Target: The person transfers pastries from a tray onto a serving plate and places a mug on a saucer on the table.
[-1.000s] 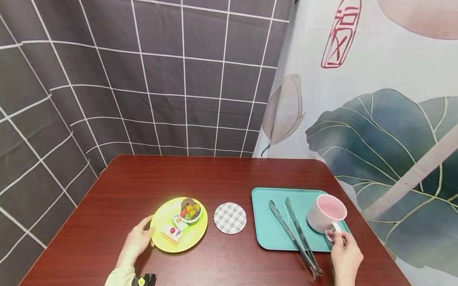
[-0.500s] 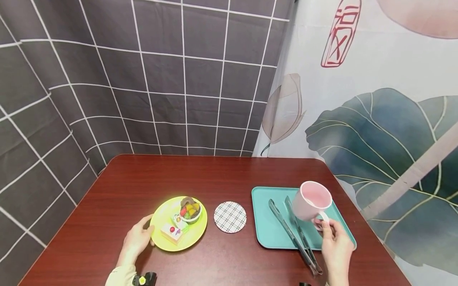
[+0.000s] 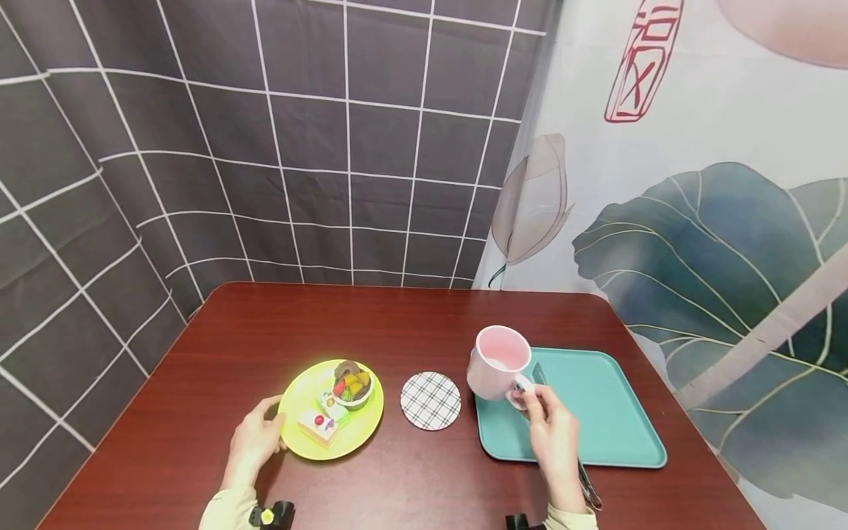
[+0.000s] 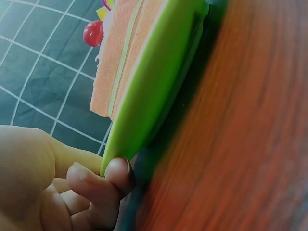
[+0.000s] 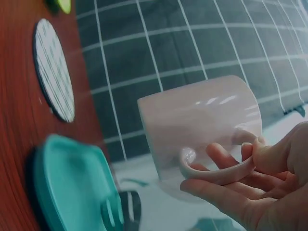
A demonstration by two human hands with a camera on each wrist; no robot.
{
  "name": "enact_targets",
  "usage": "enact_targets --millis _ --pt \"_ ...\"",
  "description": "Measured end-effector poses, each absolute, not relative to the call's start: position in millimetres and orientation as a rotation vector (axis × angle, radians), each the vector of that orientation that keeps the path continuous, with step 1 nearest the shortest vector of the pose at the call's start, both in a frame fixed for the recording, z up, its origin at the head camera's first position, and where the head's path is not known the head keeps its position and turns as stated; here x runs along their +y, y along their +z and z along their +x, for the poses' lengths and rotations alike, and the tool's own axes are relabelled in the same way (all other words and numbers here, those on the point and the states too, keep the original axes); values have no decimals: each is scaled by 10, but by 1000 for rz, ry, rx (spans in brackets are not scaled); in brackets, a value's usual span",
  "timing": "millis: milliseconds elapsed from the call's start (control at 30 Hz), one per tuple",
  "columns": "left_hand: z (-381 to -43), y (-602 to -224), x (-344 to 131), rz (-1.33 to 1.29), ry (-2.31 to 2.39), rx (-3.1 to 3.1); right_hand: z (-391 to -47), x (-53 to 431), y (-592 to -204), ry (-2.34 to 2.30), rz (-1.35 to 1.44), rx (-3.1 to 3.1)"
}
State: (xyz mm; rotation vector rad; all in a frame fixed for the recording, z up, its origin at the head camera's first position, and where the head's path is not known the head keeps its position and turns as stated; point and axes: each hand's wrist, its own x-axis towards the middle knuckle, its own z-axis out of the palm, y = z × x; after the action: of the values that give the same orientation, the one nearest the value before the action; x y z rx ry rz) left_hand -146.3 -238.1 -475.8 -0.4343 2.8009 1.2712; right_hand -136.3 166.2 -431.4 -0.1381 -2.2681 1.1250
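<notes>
A pink mug (image 3: 492, 375) is held up by its handle in my right hand (image 3: 555, 434), above the left part of the teal tray (image 3: 612, 412). In the right wrist view the fingers curl through the mug's handle (image 5: 224, 174), with the thumb on top. My left hand (image 3: 257, 438) pinches the near-left rim of a yellow-green plate (image 3: 363, 430). On that plate sit a slice of cake (image 3: 316, 427) with a red cherry and a small cup of fruit dessert (image 3: 353, 386). Metal tongs (image 3: 588, 487) lie across the tray, mostly hidden by the mug and right hand.
Between plate and tray lies a round checked coaster (image 3: 430, 401), just left of the mug. The dark red wooden table (image 3: 371, 316) ends at a grey gridded curtain (image 3: 377, 184) behind it.
My right hand has lifted the mug off the tray's right side and carried it left across the tray. The left hand stays on the plate's rim.
</notes>
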Motion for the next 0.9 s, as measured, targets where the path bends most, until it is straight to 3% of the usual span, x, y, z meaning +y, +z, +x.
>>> enact_targets --millis 333,900 --pt "-1470 -4762 -2399 -496 1275 2829 -1503 1372 -4447 1205 65 -2299" --pt "-1476 -4761 -2398 -467 1291 2773 -1629 1080 -4703 1333 118 -2342"
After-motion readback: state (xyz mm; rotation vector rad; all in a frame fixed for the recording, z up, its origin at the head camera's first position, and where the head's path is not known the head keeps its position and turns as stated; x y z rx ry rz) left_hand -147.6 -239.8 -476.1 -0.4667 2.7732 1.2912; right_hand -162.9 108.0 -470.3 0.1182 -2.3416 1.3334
